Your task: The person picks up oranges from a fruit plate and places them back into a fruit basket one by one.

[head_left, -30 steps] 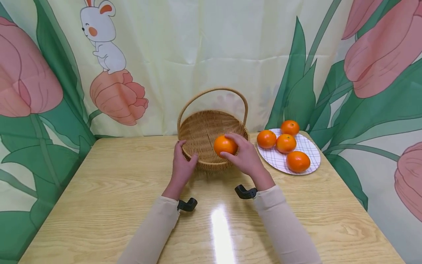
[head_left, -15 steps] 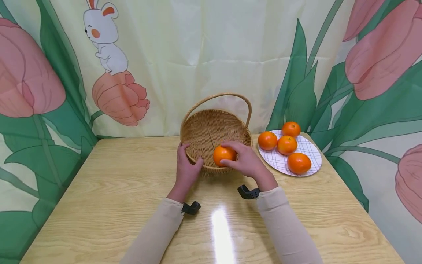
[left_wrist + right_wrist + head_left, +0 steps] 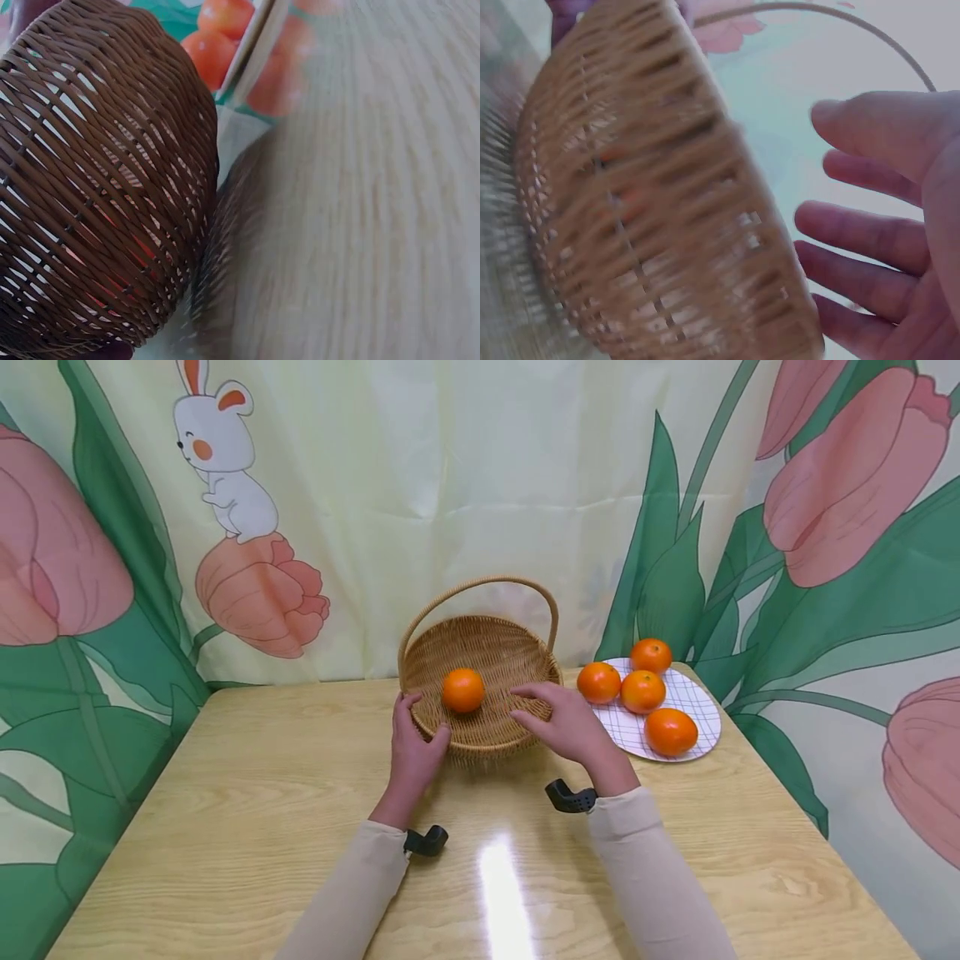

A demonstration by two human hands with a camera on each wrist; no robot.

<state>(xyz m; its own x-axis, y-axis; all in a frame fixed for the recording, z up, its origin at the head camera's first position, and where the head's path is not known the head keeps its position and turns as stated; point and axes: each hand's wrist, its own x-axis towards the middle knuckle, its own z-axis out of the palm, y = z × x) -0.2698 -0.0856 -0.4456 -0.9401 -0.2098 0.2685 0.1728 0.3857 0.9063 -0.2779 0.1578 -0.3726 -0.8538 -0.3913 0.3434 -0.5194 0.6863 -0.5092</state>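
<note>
An orange (image 3: 463, 691) lies inside the wicker basket (image 3: 480, 639), left of its middle. The basket's opening faces toward me, and its arched handle (image 3: 495, 581) stands above it. My left hand (image 3: 416, 753) grips the left front rim, thumb on the inside edge. At the right front rim is my right hand (image 3: 573, 727), fingers apart and holding nothing. In the right wrist view its spread fingers (image 3: 862, 232) are beside the woven wall (image 3: 652, 210). The left wrist view shows the basket's outside (image 3: 105, 172) close up, with some orange colour through the gaps.
A white checked plate (image 3: 701, 714) with several oranges (image 3: 671, 732) stands right of the basket, near the table's back right edge. The wooden table (image 3: 300, 760) meets a printed curtain (image 3: 525, 460) behind. A dark wrist device (image 3: 570, 797) sits on each wrist.
My right hand has lowered the orange into the basket and let go of it. The orange now lies farther left. My left hand has kept its grip on the rim.
</note>
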